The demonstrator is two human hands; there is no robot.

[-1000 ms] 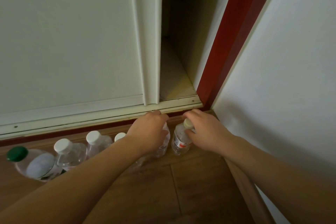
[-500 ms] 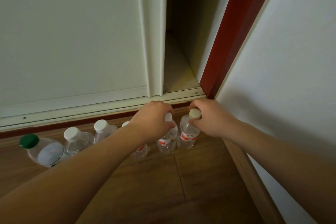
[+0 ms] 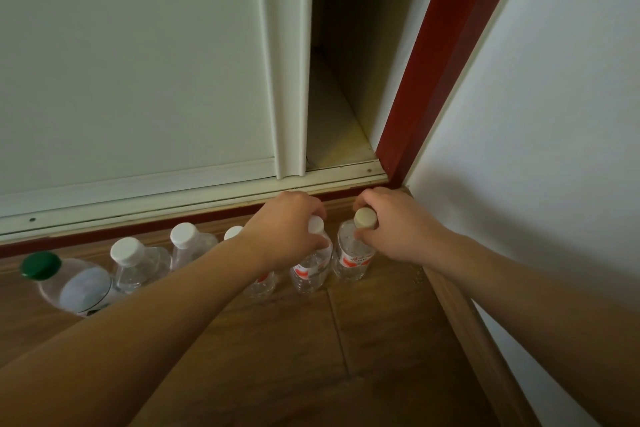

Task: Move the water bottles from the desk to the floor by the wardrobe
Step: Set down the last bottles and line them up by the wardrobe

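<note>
Head cam: left hand [image 3: 287, 229] grips white-capped bottle [image 3: 310, 270]; right hand [image 3: 398, 229] pinches beige-capped bottle [image 3: 353, 262] at its 3 o'clock, both on floor [image 3: 363, 350].

Six clear plastic water bottles [image 3: 189, 248] stand upright in a row on the wooden floor [image 3: 381, 340] along the wardrobe [image 3: 138, 80] base. The large green-capped bottle [image 3: 74, 288] is leftmost, followed by three white-capped bottles [image 3: 138, 269], one of them partly hidden. The left hand [image 3: 287, 229] grips the red-labelled white-capped bottle [image 3: 309, 272], and the right hand [image 3: 394, 229] grips the beige-capped bottle [image 3: 351, 262].

white wall [image 3: 554, 114] on rt, red trim strip [image 3: 433, 80] beside it, wood baseboard [image 3: 460, 315] below
</note>
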